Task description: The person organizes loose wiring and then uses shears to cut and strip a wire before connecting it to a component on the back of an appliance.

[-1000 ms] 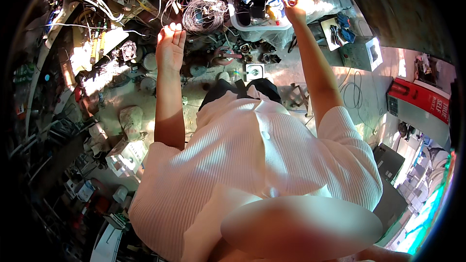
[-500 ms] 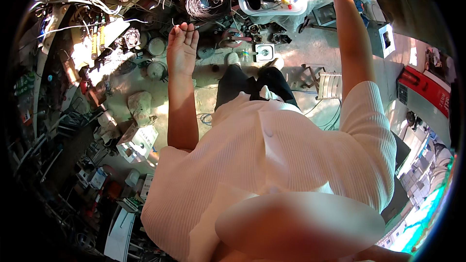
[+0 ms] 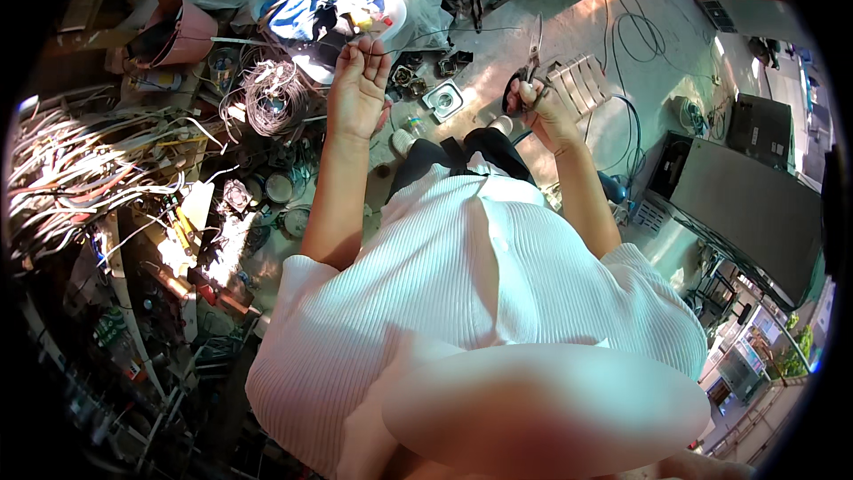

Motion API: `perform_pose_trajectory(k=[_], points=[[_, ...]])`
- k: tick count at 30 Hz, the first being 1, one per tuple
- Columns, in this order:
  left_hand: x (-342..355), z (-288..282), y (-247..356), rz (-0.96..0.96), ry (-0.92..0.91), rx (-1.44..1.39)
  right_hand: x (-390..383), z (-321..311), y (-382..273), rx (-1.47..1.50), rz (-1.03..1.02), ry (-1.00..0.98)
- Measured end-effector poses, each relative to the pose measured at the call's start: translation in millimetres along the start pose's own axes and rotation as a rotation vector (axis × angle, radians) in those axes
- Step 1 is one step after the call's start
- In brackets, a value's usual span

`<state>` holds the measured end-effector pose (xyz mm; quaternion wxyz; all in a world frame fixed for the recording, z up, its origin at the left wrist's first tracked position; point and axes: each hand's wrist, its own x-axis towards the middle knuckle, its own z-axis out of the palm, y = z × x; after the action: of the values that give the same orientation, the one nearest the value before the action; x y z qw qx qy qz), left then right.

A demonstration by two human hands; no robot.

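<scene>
My left hand [image 3: 357, 93] is raised palm up, its fingertips pinched on a thin dark wire [image 3: 471, 30]. From there the wire stretches right across the floor's background toward my other hand. My right hand [image 3: 546, 116] is closed around the dark handles of a pair of scissors [image 3: 534, 55], whose blades point away from me. The blades look slightly parted and apart from the wire. Just beyond my left hand stands a white tub [image 3: 392, 25] with blue-and-white cloth [image 3: 333, 4] and tools in it.
A coil of thin wire [image 3: 275, 98] lies left of the tub, beside a pink bucket [image 3: 188, 34]. Loose cables [image 3: 98, 164] pile up at far left. By my feet are a white square part [image 3: 443, 101] and a slatted stool [image 3: 579, 87]. Dark cabinets [image 3: 742, 204] stand at right.
My right hand has come back from the tub and now holds scissors. The view has turned, so the tub appears further left. My left hand keeps its pinch.
</scene>
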<state>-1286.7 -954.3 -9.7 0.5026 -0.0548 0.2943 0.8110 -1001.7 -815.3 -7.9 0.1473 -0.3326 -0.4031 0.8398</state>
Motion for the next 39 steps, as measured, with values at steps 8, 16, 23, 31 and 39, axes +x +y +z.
perform_pose_trajectory(k=[8,16,23,31,39], points=[[13.0,134.5,-183.5,-0.371,-0.139,0.148,-18.6,-73.1,-54.3,0.299,-0.504,0.647],[-5.6,201.6,-320.3,-0.573,-0.189,0.135,-77.8,-197.5,-96.8,0.752,-0.520,0.714],[17.3,245.4,-370.7,-0.674,-0.143,0.176,-98.6,-225.5,-120.0,1.104,-0.645,0.495],[71.9,274.1,-431.3,-0.994,-0.057,0.150,-91.8,-286.7,-141.3,1.246,-0.853,0.395],[194.0,334.1,-486.0,-1.216,-0.176,0.291,-38.7,-366.2,-190.7,1.200,-0.998,0.441]])
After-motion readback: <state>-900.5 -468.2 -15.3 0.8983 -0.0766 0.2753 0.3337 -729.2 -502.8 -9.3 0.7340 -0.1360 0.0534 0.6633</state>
